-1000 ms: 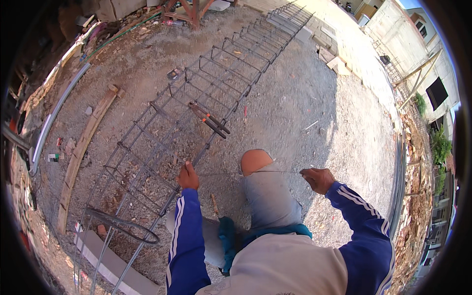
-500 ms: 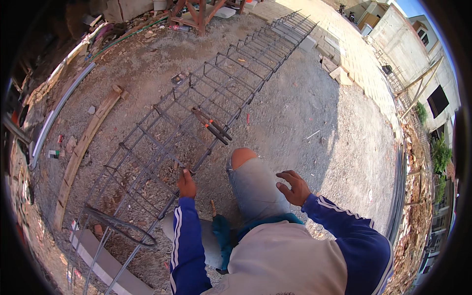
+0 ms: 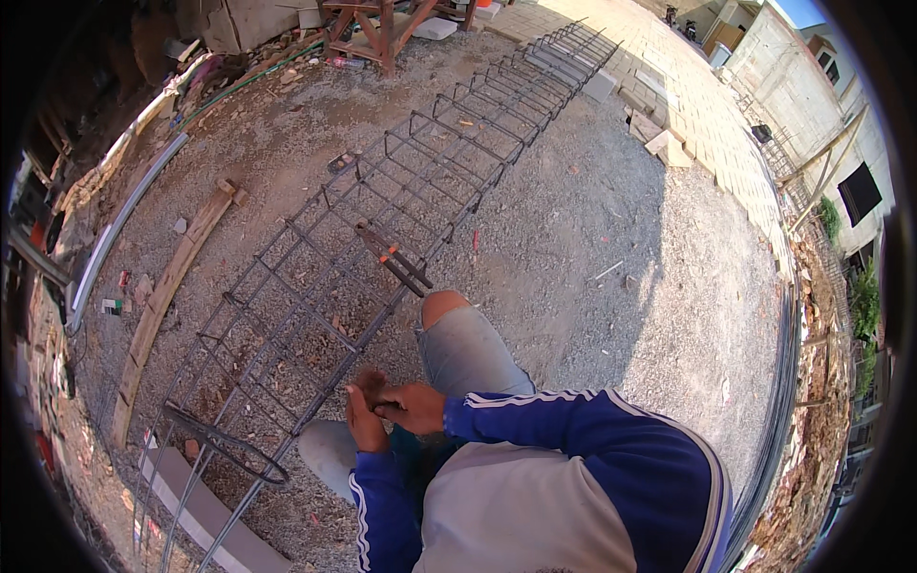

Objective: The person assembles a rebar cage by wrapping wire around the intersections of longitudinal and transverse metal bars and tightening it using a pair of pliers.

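Meeting just right of the rebar cage (image 3: 358, 346), toward its near end, are the left hand (image 3: 366, 425) and the right hand (image 3: 417, 409). Both have bent fingers, the right ones overlapping the left; blur hides the tips, so whether either hand grips something cannot be told. The cage itself runs diagonally over the gravel (image 3: 564, 277) from near left to far right. A grey slab (image 3: 205, 516) lies at its near end, where a dark loop (image 3: 229, 440) crosses the bars. Farther along, one bare knee (image 3: 445, 306) is beside the cage's right edge, and pliers (image 3: 394, 258) with orange-banded handles rest across that edge. Left of the cage lies a wooden plank (image 3: 162, 315). Pale blocks (image 3: 600, 87) sit by its far end, with a reddish wooden stand (image 3: 387, 43) to the left.
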Demonstrator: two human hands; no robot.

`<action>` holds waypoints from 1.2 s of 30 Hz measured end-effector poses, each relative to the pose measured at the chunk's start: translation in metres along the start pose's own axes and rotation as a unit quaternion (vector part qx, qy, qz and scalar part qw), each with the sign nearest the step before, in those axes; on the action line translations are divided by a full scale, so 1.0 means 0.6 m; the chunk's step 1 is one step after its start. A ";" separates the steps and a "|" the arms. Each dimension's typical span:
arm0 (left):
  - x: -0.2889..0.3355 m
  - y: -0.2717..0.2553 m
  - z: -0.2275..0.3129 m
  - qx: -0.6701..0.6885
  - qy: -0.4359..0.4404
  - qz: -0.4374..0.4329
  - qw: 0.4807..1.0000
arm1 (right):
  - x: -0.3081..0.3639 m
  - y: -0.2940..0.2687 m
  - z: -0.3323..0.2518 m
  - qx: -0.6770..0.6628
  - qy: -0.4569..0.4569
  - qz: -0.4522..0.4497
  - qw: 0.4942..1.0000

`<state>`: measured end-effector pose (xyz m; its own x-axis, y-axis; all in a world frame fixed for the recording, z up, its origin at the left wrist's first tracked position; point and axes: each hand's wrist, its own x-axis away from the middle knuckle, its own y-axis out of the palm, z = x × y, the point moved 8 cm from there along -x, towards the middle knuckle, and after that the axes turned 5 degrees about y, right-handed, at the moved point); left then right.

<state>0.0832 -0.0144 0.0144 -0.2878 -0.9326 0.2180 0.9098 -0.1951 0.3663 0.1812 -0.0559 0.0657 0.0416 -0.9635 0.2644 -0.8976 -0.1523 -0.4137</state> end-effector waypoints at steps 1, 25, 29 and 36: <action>0.005 0.007 -0.001 -0.006 -0.026 -0.015 1.000 | -0.003 0.002 0.021 -0.014 0.006 0.008 1.000; 0.009 0.023 -0.003 0.179 -0.061 0.015 0.982 | 0.020 -0.027 0.076 -0.062 -0.024 -0.103 0.992; 0.005 0.029 -0.019 0.091 -0.052 0.038 0.994 | 0.017 -0.048 0.068 0.032 -0.039 -0.027 0.998; 0.013 0.052 0.000 0.210 -0.078 0.055 0.973 | 0.017 -0.055 0.082 -0.178 0.003 -0.063 0.982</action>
<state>0.1095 -0.0280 0.0273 -0.2684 -0.8765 0.3997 0.7447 0.0744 0.6632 0.2327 -0.0714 0.0389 0.1606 -0.9403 0.3000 -0.9821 -0.1826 -0.0464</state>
